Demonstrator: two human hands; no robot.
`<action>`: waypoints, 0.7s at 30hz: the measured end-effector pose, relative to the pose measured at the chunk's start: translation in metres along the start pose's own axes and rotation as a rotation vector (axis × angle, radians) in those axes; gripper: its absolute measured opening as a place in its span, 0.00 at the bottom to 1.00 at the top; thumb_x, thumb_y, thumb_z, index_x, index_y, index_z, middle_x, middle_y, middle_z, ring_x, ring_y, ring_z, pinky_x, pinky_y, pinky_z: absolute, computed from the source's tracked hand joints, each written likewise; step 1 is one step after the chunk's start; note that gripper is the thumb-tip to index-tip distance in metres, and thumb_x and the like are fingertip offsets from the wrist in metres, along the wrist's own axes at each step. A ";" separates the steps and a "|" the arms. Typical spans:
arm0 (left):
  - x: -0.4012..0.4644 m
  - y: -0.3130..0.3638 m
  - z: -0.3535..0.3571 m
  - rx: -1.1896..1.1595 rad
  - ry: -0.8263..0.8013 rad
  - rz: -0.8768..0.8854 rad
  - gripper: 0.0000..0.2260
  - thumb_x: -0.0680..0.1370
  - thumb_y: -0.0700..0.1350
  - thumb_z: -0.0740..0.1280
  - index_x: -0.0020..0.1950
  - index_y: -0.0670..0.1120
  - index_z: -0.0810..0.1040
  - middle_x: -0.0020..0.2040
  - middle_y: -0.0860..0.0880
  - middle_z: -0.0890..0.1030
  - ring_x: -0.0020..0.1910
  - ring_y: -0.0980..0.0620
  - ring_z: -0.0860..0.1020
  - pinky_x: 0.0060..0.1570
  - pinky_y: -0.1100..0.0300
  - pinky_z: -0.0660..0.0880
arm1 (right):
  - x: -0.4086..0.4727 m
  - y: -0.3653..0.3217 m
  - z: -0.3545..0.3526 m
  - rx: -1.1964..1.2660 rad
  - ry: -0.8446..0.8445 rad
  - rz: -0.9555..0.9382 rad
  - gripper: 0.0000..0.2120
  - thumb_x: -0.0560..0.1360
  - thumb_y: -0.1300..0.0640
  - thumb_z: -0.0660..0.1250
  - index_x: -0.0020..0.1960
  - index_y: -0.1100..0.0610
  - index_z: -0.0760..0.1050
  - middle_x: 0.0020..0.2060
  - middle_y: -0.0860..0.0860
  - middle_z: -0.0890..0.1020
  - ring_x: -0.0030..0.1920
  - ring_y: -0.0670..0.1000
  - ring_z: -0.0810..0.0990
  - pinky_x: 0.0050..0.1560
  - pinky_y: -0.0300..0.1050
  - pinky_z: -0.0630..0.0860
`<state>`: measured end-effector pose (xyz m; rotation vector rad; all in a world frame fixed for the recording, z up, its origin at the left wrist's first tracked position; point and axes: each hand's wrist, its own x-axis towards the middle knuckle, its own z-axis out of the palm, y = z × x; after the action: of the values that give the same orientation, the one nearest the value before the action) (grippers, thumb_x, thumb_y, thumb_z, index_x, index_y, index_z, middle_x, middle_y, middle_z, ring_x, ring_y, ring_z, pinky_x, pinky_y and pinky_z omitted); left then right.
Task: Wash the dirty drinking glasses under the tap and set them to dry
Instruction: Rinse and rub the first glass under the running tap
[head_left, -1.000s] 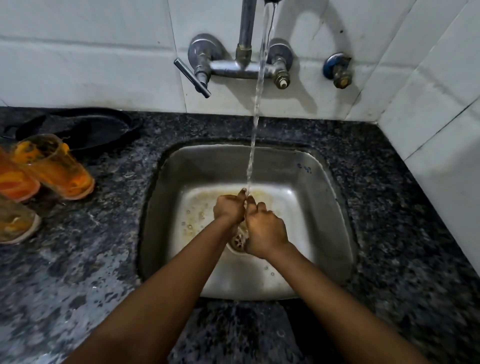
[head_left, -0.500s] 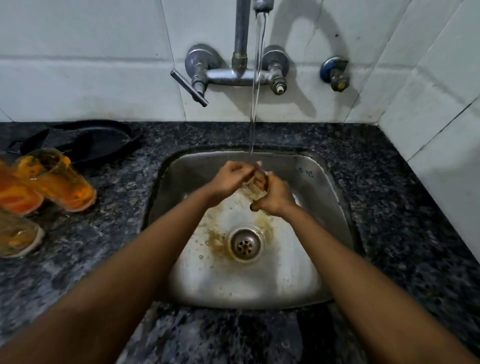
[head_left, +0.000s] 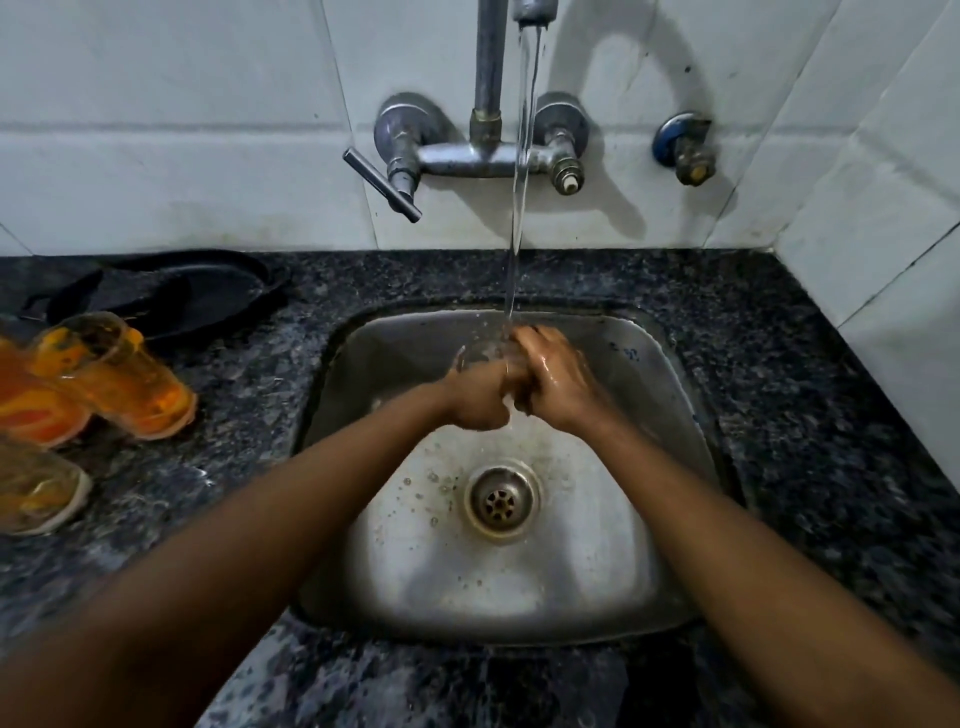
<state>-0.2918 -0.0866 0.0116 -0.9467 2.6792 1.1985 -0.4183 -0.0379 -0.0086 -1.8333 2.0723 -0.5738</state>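
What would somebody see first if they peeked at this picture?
Probably the water stream falling from the tap onto the two hands, left hand and right hand, which rub a clear glass over the steel sink. Next, the orange-stained dirty glasses lying on the dark counter at the left.

counter: black granite, grey-speckled. sink: dull steel, brown stain ringing drain. wall tiles: white. glasses, far left: clear, orange-smeared. tap: grey metal. pan: black.
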 end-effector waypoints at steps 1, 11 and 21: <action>-0.004 0.005 -0.007 -0.353 -0.060 -0.035 0.21 0.71 0.27 0.61 0.62 0.42 0.71 0.58 0.46 0.76 0.59 0.48 0.75 0.56 0.57 0.74 | 0.001 0.002 0.000 0.030 0.031 0.033 0.34 0.65 0.63 0.74 0.68 0.53 0.65 0.65 0.57 0.70 0.66 0.58 0.68 0.62 0.59 0.71; -0.006 0.026 -0.014 -1.047 0.200 0.046 0.10 0.74 0.33 0.60 0.52 0.38 0.78 0.52 0.41 0.79 0.53 0.49 0.77 0.59 0.56 0.70 | 0.006 0.001 -0.011 -0.172 0.132 0.061 0.31 0.67 0.62 0.70 0.67 0.50 0.64 0.63 0.54 0.71 0.66 0.57 0.67 0.64 0.58 0.66; -0.002 0.006 -0.013 0.728 0.046 0.277 0.27 0.78 0.47 0.61 0.75 0.45 0.57 0.75 0.43 0.60 0.74 0.46 0.60 0.71 0.54 0.60 | 0.004 0.003 -0.040 -0.372 0.025 -0.253 0.30 0.69 0.63 0.70 0.69 0.58 0.66 0.67 0.58 0.70 0.69 0.58 0.65 0.65 0.57 0.57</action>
<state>-0.2916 -0.0915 0.0251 -0.4989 2.9688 0.1460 -0.4408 -0.0377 0.0246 -2.3288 2.0868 -0.2802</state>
